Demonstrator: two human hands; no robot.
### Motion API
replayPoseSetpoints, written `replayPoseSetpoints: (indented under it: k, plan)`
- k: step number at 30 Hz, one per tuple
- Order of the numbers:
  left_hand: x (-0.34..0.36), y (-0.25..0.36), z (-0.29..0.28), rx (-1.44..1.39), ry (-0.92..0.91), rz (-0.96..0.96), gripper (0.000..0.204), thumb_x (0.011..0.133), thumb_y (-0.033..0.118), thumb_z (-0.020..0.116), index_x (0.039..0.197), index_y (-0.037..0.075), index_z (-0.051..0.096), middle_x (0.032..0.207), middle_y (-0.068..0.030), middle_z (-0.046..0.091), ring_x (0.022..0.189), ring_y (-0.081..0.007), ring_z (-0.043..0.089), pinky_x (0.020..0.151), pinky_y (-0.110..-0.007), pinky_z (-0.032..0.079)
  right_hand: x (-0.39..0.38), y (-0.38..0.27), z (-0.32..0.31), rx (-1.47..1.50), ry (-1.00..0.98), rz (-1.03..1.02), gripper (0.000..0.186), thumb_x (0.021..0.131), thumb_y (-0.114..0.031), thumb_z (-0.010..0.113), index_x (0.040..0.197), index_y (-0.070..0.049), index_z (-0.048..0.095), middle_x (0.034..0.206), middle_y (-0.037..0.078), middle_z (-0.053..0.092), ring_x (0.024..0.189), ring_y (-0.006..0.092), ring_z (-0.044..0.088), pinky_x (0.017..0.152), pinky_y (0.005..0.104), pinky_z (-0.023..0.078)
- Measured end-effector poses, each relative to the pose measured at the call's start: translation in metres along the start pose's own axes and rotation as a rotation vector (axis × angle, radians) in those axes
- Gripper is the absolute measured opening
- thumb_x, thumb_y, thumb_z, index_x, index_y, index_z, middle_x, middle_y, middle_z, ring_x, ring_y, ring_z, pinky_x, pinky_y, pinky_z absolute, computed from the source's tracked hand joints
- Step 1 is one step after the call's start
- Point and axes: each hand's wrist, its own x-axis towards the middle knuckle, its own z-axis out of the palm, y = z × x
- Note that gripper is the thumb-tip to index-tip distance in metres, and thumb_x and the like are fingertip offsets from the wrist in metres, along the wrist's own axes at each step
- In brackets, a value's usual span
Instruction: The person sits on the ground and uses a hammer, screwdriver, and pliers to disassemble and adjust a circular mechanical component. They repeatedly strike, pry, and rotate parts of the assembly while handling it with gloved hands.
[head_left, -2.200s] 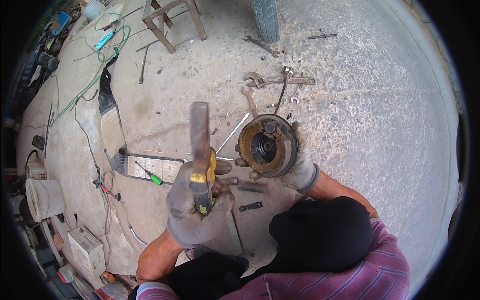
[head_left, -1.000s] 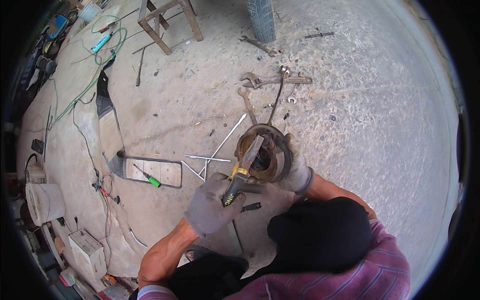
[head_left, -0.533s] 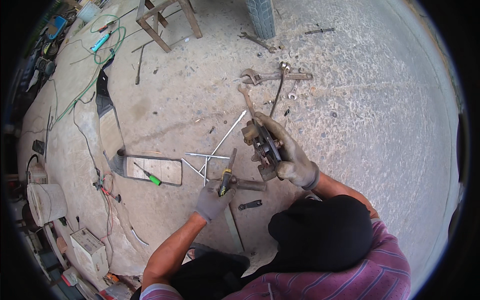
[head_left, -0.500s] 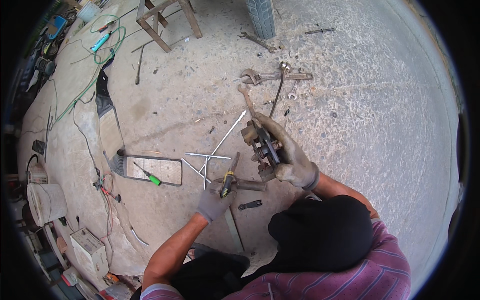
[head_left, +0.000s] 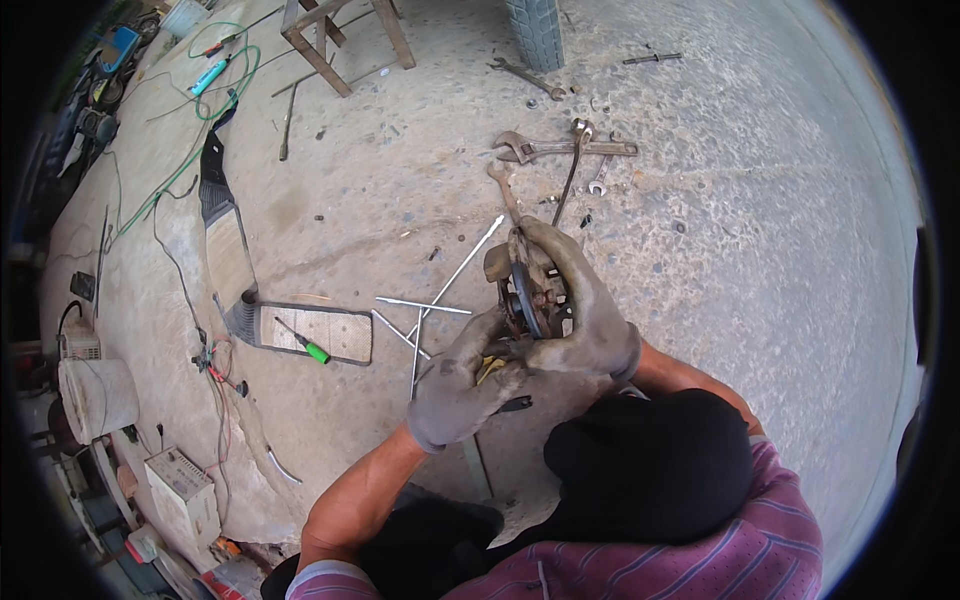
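Right hand (head_left: 590, 320) wraps 1 rusty brake assembly (head_left: 525, 295), fingers curled over its top edge, holding it on edge above the concrete floor (head_left: 760, 250). Left hand (head_left: 462, 385) is clenched around 1 yellow-handled tool (head_left: 490, 368) just beside it; 3 wrenches (head_left: 560, 150) lie beyond.

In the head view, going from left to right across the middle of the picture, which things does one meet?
White bucket → green-handled screwdriver on a flat tray → thin metal rods → left hand → round metal part → right hand.
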Motion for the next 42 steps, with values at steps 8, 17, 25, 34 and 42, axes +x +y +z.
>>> replayPoseSetpoints:
  k: [8,17,25,34,42]
  plan:
    - [-0.003,-0.018,0.001,-0.185,0.072,0.0,0.044,0.101,0.017,0.06,0.139,-0.003,0.053,0.13,-0.0111,0.06,0.119,-0.0179,0.056,0.103,-0.034,0.046,-0.002,-0.006,0.001,0.081,0.129,0.009,0.099,0.074,-0.03,0.088,0.151,0.004,0.036,0.149,0.022,0.043,0.14,0.0343,0.042,0.117,0.0423,0.034]
    - [0.001,-0.018,-0.033,-0.673,-0.022,-0.085,0.072,0.096,0.041,0.068,0.148,-0.003,0.043,0.144,-0.0137,0.055,0.131,-0.0238,0.054,0.112,-0.039,0.041,-0.017,0.025,0.001,1.233,0.122,0.705,0.047,0.105,-0.023,0.055,0.147,-0.004,0.046,0.125,0.008,0.064,0.112,0.0199,0.064,0.097,0.0375,0.054]
    - [0.007,-0.048,-0.02,-0.735,-0.032,-0.201,0.075,0.101,0.049,0.058,0.15,-0.004,0.038,0.144,-0.0151,0.055,0.133,-0.0266,0.053,0.113,-0.042,0.042,-0.033,0.043,0.015,1.114,0.161,0.759,0.033,0.103,-0.019,0.059,0.13,-0.001,0.053,0.119,0.009,0.066,0.108,0.0171,0.066,0.093,0.0334,0.056]
    - [0.016,-0.057,0.0,-0.484,0.088,-0.302,0.051,0.097,0.015,0.062,0.141,-0.008,0.049,0.122,-0.014,0.066,0.105,-0.0207,0.068,0.094,-0.033,0.055,-0.043,0.07,-0.033,0.325,0.088,0.602,0.038,0.101,-0.025,0.065,0.124,0.004,0.063,0.115,0.011,0.069,0.103,0.0139,0.063,0.093,0.0296,0.052]
    - [0.018,-0.063,-0.002,-0.498,0.073,-0.321,0.049,0.098,0.012,0.06,0.141,-0.009,0.049,0.125,-0.0156,0.066,0.105,-0.0202,0.068,0.094,-0.032,0.055,-0.082,0.184,-0.202,-0.97,0.591,0.593,0.052,0.085,-0.038,0.075,0.125,-0.006,0.067,0.105,0.017,0.069,0.099,0.0336,0.068,0.088,0.0412,0.055]
